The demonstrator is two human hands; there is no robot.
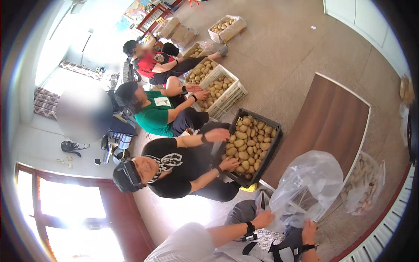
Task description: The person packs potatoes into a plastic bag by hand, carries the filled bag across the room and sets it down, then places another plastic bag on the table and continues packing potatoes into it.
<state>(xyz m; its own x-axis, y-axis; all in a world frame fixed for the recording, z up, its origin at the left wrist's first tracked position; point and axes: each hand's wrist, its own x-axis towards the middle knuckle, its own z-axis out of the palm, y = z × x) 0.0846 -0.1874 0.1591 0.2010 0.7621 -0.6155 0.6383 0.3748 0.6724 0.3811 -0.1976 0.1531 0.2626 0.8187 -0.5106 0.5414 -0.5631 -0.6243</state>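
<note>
A large clear plastic bag [312, 177] is held up in front of me, puffed out and see-through. My left hand [263, 219] is closed on its edge at the left. On the right, my right hand [309, 232] pinches the edge of the same bag. The bag spreads over the near end of a brown wood-grain table [323, 118]. Both my wrists carry dark bands. Under my hands, a white patterned cloth [268, 238] shows over my lap.
A black crate [277, 142] of potatoes [248, 144] stands left of the table, with a seated co-worker's hands over it. Beyond are a white crate [238, 89] of potatoes, more co-workers and a box [235, 29]. A filled clear bag [362, 185] lies on the right.
</note>
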